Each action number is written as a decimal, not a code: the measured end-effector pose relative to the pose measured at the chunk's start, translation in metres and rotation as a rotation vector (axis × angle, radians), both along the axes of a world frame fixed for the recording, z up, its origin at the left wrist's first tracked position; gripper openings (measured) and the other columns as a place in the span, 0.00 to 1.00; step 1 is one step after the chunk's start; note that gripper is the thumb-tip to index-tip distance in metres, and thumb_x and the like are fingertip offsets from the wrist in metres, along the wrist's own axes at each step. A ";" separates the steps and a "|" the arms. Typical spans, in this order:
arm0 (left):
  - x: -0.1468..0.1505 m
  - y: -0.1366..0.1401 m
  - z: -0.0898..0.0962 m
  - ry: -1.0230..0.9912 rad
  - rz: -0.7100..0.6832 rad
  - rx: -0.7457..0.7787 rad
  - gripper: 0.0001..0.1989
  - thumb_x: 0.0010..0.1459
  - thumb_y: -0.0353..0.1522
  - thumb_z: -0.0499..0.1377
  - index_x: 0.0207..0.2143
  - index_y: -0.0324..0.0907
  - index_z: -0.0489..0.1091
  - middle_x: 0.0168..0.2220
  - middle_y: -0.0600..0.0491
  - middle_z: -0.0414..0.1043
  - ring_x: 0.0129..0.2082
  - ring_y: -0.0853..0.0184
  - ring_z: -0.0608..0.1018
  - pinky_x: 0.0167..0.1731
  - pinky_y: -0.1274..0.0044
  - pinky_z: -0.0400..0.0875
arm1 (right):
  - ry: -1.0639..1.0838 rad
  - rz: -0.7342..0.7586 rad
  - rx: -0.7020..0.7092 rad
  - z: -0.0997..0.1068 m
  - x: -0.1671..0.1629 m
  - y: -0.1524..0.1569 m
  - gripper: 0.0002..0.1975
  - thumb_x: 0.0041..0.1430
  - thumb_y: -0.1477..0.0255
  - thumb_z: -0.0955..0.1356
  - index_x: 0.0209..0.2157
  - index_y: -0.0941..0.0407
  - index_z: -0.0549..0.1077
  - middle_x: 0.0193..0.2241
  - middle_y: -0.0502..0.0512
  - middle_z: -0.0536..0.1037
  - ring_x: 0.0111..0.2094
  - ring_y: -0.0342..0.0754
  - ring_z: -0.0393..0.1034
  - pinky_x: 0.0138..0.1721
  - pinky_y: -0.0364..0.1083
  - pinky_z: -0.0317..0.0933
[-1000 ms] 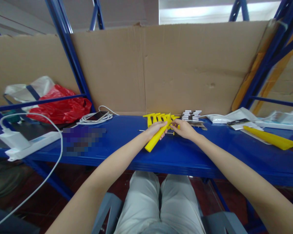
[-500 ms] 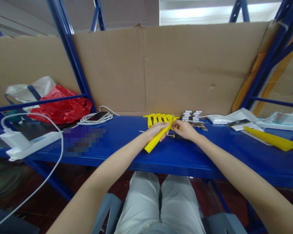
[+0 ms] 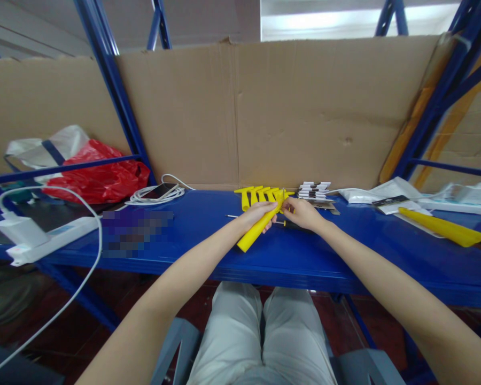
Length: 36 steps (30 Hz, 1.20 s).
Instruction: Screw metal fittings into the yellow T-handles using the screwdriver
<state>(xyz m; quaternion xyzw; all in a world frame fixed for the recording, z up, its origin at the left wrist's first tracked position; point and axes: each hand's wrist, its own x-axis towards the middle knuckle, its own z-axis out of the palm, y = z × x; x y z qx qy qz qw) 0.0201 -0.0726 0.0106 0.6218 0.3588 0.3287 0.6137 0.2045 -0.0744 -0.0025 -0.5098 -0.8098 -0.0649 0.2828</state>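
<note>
A long yellow plastic piece (image 3: 252,236), shaped like a handle, is gripped in my left hand (image 3: 257,214). It slants, its wide lower end toward me over the blue table. At its far end the fingers of my right hand (image 3: 299,210) are pinched together, touching or very close to it. Whatever is between those fingertips is too small to make out. Just behind my hands several similar yellow pieces (image 3: 246,199) stand in a row. A screwdriver (image 3: 231,216) lies on the table beneath the held piece, partly hidden by my left hand.
White-and-black packets (image 3: 313,188) are stacked behind my right hand. Another yellow piece (image 3: 444,227) lies at the right on a flat packet. A coiled white cable (image 3: 138,199), a phone (image 3: 163,190) and a power strip (image 3: 60,238) are to the left. Cardboard (image 3: 296,107) closes off the back.
Both hands stay on the yellow piece in nearly the same pose. The view has shifted very slightly; nothing else has visibly moved.
</note>
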 end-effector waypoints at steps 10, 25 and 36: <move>0.005 -0.005 0.000 0.007 0.032 0.034 0.15 0.70 0.34 0.51 0.29 0.39 0.65 0.18 0.57 0.67 0.10 0.76 0.65 0.13 0.84 0.62 | -0.033 -0.037 -0.027 0.005 0.000 -0.003 0.05 0.59 0.74 0.64 0.34 0.56 0.73 0.29 0.58 0.80 0.29 0.48 0.73 0.31 0.43 0.60; -0.010 0.010 0.009 -0.093 0.303 -0.070 0.12 0.70 0.34 0.51 0.33 0.39 0.66 0.17 0.58 0.66 0.10 0.75 0.65 0.12 0.82 0.59 | -0.115 -0.367 -0.320 0.015 0.103 0.020 0.10 0.53 0.77 0.65 0.20 0.56 0.73 0.21 0.54 0.77 0.28 0.47 0.72 0.31 0.42 0.62; -0.010 0.010 0.009 -0.088 0.277 -0.069 0.17 0.71 0.36 0.51 0.28 0.40 0.65 0.15 0.58 0.65 0.09 0.76 0.64 0.12 0.83 0.57 | -0.227 -0.598 -0.354 0.000 0.116 0.025 0.12 0.56 0.77 0.64 0.33 0.60 0.82 0.33 0.65 0.82 0.37 0.55 0.77 0.39 0.47 0.65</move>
